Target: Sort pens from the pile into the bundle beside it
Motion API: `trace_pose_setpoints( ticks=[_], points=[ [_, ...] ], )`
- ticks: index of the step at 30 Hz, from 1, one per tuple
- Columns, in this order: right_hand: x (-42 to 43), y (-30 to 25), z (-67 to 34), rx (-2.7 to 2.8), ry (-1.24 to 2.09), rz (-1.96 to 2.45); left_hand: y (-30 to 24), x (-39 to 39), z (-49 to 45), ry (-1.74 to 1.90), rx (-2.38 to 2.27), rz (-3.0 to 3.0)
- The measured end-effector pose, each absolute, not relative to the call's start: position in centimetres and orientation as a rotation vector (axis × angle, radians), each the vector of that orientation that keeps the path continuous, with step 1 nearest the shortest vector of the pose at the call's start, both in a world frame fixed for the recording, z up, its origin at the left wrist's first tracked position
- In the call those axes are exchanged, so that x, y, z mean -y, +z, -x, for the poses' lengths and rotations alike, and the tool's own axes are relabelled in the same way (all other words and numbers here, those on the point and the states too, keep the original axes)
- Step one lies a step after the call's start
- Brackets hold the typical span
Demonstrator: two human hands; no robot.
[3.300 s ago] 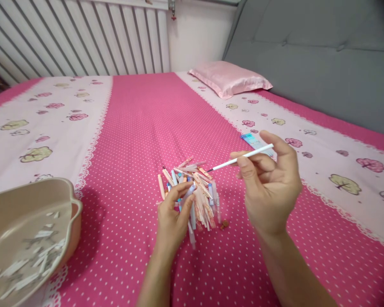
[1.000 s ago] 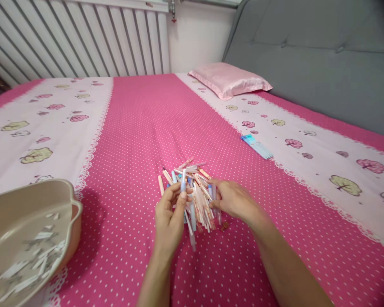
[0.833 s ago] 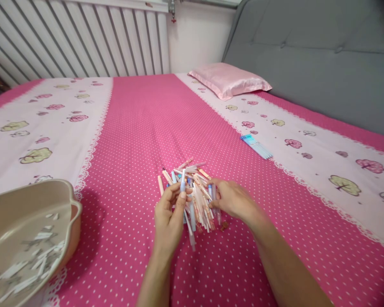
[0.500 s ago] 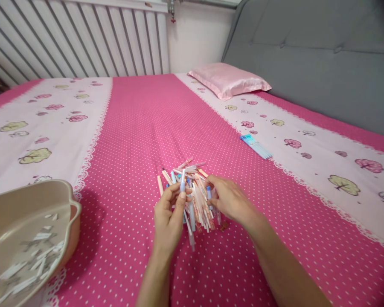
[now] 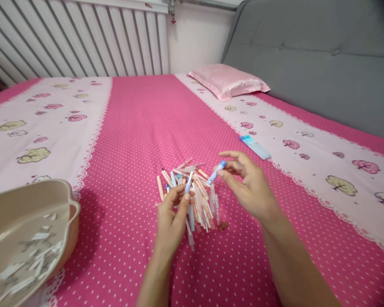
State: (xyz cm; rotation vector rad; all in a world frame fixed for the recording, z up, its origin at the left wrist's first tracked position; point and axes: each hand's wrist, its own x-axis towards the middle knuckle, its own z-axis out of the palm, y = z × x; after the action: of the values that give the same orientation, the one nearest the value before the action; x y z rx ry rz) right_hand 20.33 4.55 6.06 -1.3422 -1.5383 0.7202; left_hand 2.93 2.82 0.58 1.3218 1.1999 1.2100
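Observation:
My left hand (image 5: 170, 215) pinches a slim white and pale blue pen piece (image 5: 188, 182), tilted upward over the pile. In my right hand (image 5: 249, 189), between thumb and fingers, is a light blue pen cap (image 5: 215, 174) with a darker blue end. The two pieces are apart. Under and between the hands lies a loose heap of pen parts (image 5: 200, 198) in pink, peach, white, clear and blue. The left fingers hide some of the heap. A small brown piece (image 5: 223, 226) rests at its right edge.
A beige basin (image 5: 73, 204) with white and grey slim pieces stands at the left. Several light blue pens (image 5: 255, 147) lie together at the right. A pink pillow (image 5: 228, 80) rests by the grey headboard (image 5: 313, 64). A radiator (image 5: 109, 38) lines the far wall.
My right hand has risen from the heap and moved right, bringing the light blue pen cap with it. The pen piece in my left hand has tilted slightly to the right.

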Motion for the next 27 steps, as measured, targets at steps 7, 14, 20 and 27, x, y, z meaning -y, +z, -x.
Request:
trace_pose_setpoints(
  ticks=[7,14,20,27],
  points=[
    [-3.95,6.84,-20.2,1.398,0.6,1.212,0.36,-2.76,-2.93,1.085,-1.214,-1.609],
    [-3.97,6.64,-20.34,1.452,0.536,1.25,0.39,-2.64,-2.95,1.068,-1.213,-1.65],
    [-4.07,6.47,-20.23,1.485,0.533,1.264,0.44,-2.58,-2.88,1.065,-1.206,-1.686],
    [-3.97,6.41,-20.0,1.532,0.557,1.247,0.36,-2.59,-2.91,1.071,-1.199,-1.677]
  ],
)
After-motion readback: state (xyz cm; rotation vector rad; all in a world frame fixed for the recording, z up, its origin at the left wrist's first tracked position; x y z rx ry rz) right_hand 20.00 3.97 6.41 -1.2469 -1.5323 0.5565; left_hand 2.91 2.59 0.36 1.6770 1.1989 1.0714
